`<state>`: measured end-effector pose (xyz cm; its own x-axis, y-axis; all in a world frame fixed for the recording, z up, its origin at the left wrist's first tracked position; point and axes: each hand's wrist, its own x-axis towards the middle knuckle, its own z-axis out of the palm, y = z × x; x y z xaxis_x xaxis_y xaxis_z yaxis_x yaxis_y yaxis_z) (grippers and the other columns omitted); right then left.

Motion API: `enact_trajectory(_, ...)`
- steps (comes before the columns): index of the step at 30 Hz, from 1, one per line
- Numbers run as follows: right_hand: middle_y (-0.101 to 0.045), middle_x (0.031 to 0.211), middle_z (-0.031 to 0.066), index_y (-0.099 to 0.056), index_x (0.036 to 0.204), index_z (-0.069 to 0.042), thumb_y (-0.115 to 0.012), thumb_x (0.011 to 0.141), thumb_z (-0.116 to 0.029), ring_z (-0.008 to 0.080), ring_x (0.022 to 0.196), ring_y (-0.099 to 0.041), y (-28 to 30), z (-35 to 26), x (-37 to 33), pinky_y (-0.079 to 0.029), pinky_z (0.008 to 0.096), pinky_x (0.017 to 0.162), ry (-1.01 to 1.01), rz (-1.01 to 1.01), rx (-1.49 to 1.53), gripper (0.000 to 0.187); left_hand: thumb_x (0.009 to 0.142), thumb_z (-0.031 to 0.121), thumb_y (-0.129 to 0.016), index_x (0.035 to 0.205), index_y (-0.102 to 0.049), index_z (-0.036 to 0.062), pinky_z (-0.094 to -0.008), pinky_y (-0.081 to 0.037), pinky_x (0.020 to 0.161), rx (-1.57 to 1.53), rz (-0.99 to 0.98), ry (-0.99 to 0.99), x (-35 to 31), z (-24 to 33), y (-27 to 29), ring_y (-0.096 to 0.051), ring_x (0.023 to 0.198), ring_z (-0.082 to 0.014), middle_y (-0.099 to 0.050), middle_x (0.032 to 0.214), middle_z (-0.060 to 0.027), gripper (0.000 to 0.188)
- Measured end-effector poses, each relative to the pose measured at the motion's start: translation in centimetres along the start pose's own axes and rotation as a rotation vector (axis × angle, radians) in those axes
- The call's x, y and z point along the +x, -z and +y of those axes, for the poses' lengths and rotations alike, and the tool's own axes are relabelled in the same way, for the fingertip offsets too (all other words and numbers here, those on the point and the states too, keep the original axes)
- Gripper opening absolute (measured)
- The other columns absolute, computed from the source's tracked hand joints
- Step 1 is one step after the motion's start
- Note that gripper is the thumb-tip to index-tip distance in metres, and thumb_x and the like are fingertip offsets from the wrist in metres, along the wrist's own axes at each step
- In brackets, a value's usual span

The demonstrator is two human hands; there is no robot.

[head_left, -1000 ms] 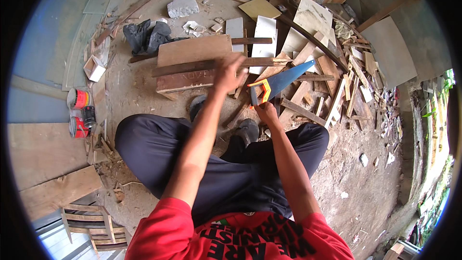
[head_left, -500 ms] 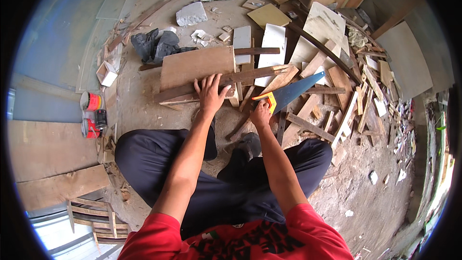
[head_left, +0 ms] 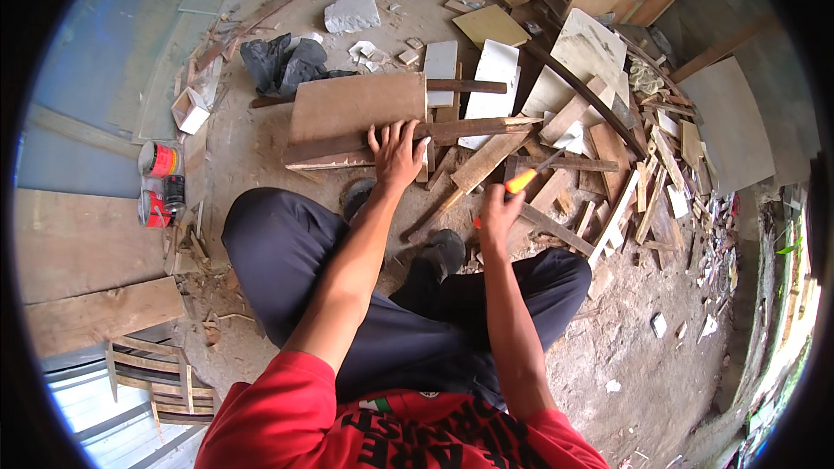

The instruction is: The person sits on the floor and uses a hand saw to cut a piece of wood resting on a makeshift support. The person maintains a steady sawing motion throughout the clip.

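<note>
A dark wooden strip [head_left: 473, 128] lies across the near edge of a box-like wooden block [head_left: 352, 102], its splintered light end reaching out to the right. My left hand [head_left: 397, 155] bears down on the strip near the block's right edge, fingers hooked over it. To the right and nearer to me, my right hand [head_left: 499, 215] is closed round the orange-and-yellow handle of a handsaw [head_left: 521, 181]. The saw's blade shows almost edge-on, pointing away to the upper right, apart from the strip; most of its face cannot be seen.
A heap of wood offcuts [head_left: 617, 156] and pale boards [head_left: 573, 56] spreads at the right. A black plastic bag [head_left: 282, 65] and a white block [head_left: 352, 13] lie beyond the wooden block. Cans [head_left: 159, 159] stand at the left. My shoe [head_left: 446, 252] is below the strip.
My right hand has drawn nearer to me and right, turning the saw from broadside to nearly edge-on. My left hand has slid right along the strip, its fingers now more curled.
</note>
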<state>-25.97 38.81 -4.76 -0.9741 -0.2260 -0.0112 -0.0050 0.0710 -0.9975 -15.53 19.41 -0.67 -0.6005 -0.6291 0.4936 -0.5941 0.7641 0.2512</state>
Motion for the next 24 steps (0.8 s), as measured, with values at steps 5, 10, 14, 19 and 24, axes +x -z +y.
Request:
enact_trajectory(5, -0.037, 0.056, -0.0076, -0.044, 0.077, -0.011, -0.055, 0.102, -0.034, 0.0028, 0.046, -0.035, 6.8, -13.8, -4.6, -0.028, 0.0224, 0.042, -0.194, 0.143, 0.426, 0.036, 0.094, 0.044, -0.056, 0.123, -0.058, 0.0096, -0.0542, -0.025, 0.107, 0.016, 0.030, -0.012, -0.5, 0.2, -0.5, -0.051, 0.112, -0.0272, -0.058, 0.120, -0.0083, 0.045)
enact_trajectory(10, -0.052, 0.058, -0.0015, -0.061, 0.087, 0.001, -0.054, 0.101, -0.020, 0.0051, 0.048, -0.046, 9.8, -17.0, -12.7, -0.034, 0.0226, 0.042, 0.002, -0.086, 0.103, 0.027, 0.094, 0.045, -0.055, 0.124, -0.058, 0.0099, -0.0532, -0.025, 0.108, 0.022, 0.042, -0.022, -0.4, 0.4, -0.8, -0.052, 0.113, -0.0265, -0.058, 0.119, -0.0082, 0.046)
enact_trajectory(14, -0.053, 0.061, -0.0023, -0.062, 0.083, 0.001, -0.063, 0.096, -0.017, 0.0046, 0.055, -0.047, 8.2, -12.0, -15.6, -0.037, 0.0237, 0.048, -0.109, -0.247, 0.116, 0.022, 0.097, 0.046, -0.049, 0.126, -0.058, 0.0118, -0.0489, -0.025, 0.108, 0.027, 0.012, -0.044, -0.3, 0.1, -0.6, -0.052, 0.113, -0.0234, -0.059, 0.119, -0.0053, 0.046)
enact_trajectory(19, -0.049, 0.056, 0.0014, -0.061, 0.083, 0.001, -0.067, 0.093, -0.013, 0.0058, 0.052, -0.044, 6.3, -10.7, -16.1, -0.037, 0.0261, 0.048, -0.045, -0.369, -0.057, 0.019, 0.096, 0.047, -0.052, 0.126, -0.057, 0.0121, -0.0486, -0.025, 0.108, 0.044, -0.046, -0.032, -0.2, -0.2, -0.4, -0.052, 0.114, -0.0229, -0.059, 0.120, -0.0043, 0.047)
enact_trajectory(24, -0.048, 0.056, -0.0011, -0.062, 0.083, 0.001, -0.064, 0.093, -0.009, 0.0046, 0.054, -0.042, 5.8, -11.7, -15.9, -0.036, 0.0256, 0.047, -0.046, -0.402, -0.076, 0.015, 0.094, 0.047, -0.053, 0.127, -0.055, 0.0100, -0.0469, -0.026, 0.109, 0.025, -0.027, -0.022, -0.2, -0.5, -0.7, -0.052, 0.115, -0.0244, -0.059, 0.121, -0.0062, 0.049)
